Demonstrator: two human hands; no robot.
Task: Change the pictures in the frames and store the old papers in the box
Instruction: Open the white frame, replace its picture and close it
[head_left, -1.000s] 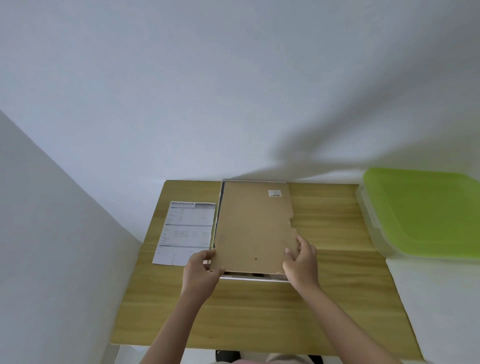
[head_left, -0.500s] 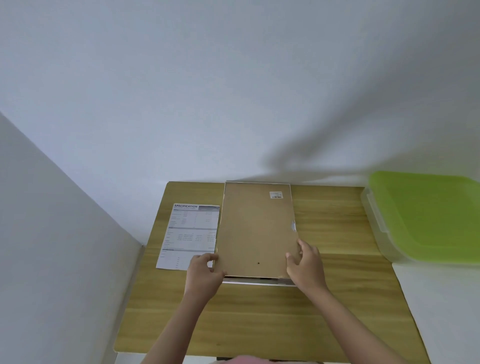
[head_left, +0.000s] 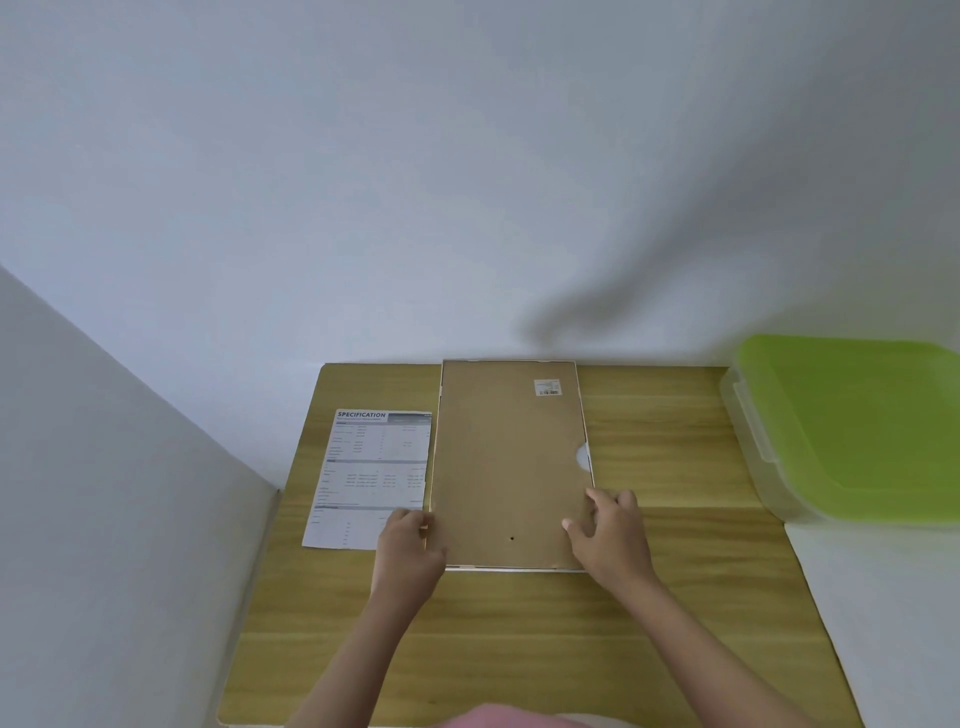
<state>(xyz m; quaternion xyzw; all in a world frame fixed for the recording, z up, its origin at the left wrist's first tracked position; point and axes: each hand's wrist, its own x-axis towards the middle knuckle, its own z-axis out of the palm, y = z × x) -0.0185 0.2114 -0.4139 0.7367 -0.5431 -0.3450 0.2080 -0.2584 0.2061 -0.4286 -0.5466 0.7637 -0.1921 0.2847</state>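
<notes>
A picture frame lies face down on the wooden table, its brown backing board (head_left: 506, 462) seated flat inside the thin white frame rim (head_left: 514, 570). A printed sheet headed "SPECIFICATION" (head_left: 371, 475) lies flat just left of it. My left hand (head_left: 410, 553) rests at the frame's near-left corner, fingers against the board's edge. My right hand (head_left: 608, 535) presses its spread fingers on the board's near-right corner. A clear plastic box with a green lid (head_left: 852, 421) stands shut at the right.
The wooden table (head_left: 675, 597) is pushed against a white wall at the back and a wall at the left. The box sits on a white surface (head_left: 883, 597) to the table's right. A pink garment shows at the bottom edge.
The backing board, skewed and raised a second ago, has been squared up and pushed down into the frame. Both hands stayed at its near corners.
</notes>
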